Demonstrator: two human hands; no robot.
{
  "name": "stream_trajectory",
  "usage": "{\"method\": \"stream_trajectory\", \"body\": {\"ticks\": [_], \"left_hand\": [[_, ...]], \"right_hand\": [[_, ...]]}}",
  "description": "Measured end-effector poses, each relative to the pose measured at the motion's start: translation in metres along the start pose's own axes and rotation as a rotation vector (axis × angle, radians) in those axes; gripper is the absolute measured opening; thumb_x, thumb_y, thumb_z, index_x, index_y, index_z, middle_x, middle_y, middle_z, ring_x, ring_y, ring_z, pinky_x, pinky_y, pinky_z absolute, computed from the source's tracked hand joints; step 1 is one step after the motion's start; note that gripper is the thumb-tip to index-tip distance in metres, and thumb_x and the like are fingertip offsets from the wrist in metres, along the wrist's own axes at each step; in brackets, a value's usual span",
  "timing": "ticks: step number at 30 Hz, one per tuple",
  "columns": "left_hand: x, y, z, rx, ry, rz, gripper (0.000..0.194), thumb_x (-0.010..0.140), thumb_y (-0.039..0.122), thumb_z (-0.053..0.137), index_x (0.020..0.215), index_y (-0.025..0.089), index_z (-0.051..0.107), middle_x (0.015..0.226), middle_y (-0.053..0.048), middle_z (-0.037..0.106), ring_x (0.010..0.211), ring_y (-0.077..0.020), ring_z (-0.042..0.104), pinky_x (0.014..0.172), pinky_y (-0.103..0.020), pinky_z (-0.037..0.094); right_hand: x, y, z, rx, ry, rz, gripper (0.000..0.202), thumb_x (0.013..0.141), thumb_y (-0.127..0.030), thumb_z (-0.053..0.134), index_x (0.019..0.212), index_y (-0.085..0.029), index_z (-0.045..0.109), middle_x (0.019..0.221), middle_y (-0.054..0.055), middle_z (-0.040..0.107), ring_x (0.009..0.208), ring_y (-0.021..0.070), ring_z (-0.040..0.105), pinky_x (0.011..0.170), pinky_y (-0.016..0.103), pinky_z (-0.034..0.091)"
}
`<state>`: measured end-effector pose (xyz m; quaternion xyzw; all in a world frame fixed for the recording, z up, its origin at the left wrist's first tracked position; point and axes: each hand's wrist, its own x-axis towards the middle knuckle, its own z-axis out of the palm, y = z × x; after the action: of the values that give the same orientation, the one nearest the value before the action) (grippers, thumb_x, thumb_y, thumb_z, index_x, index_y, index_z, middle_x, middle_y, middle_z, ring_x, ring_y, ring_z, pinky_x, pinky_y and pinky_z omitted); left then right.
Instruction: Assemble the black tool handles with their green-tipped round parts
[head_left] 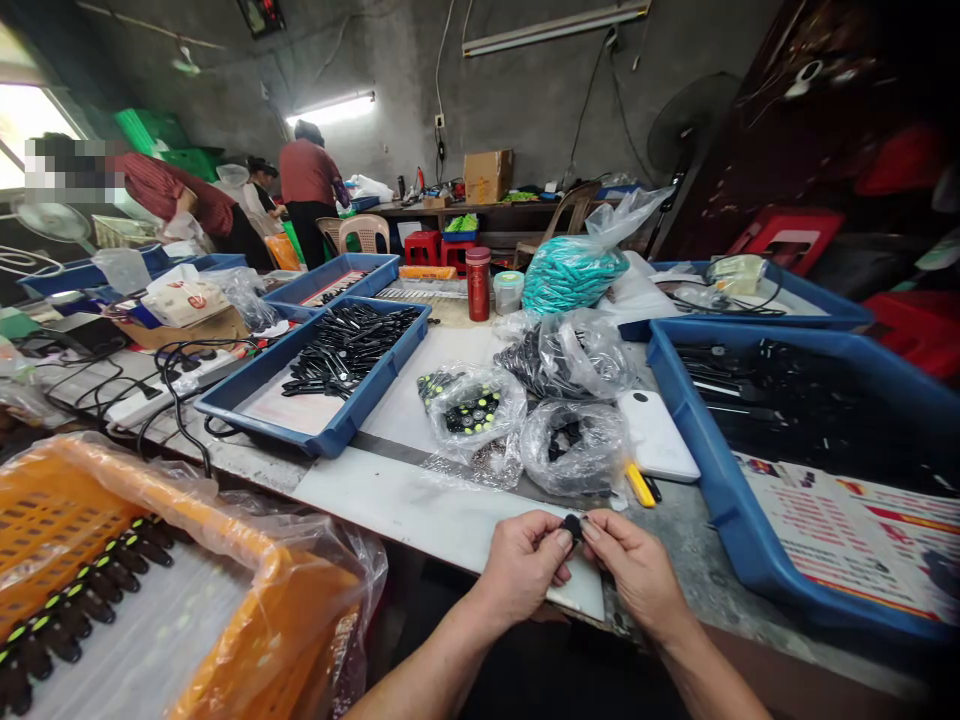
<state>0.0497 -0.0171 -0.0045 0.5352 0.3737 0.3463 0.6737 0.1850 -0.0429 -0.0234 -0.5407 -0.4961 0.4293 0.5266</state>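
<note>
My left hand (pixel 527 562) pinches a small black rounded part (pixel 574 527) between thumb and fingers, above the front edge of the white board (pixel 420 510). My right hand (pixel 631 565) is closed too, its thumb and fingertip pinched at the right side of the same part. Fingers cover much of the piece, so its exact kind is unclear. Just beyond my hands sits an open plastic bag of small black pieces (pixel 564 438). Left of it is a bag of black parts with yellow-green dots (pixel 466 412). Small metal-looking bits (pixel 495 460) lie in clear plastic nearby.
Blue trays (pixel 330 440) (pixel 739 540) with black parts flank the table. A white device (pixel 660 440) and a yellow-handled cutter (pixel 639 485) lie near my right hand. An orange crate (pixel 300 610) stands at lower left. Bagged teal pieces (pixel 570 275) stand farther back; several people work behind.
</note>
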Motion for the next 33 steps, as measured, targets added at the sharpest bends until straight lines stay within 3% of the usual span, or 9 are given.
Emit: {"method": "stream_trajectory", "body": {"ticks": [33], "left_hand": [[-0.0003,-0.0008,-0.0001,0.018,0.003,0.002,0.031,0.072,0.043,0.053,0.069,0.012,0.054,0.052,0.003,0.045,0.043,-0.0063,0.043,0.043,-0.018,0.033]], "right_hand": [[-0.0015,-0.0012,-0.0006,-0.030,0.000,-0.002,0.032,0.078,-0.044,0.051,0.060,-0.017,0.050,0.052,-0.004,0.039,0.047,0.0118,0.034,0.043,0.022,0.029]]}}
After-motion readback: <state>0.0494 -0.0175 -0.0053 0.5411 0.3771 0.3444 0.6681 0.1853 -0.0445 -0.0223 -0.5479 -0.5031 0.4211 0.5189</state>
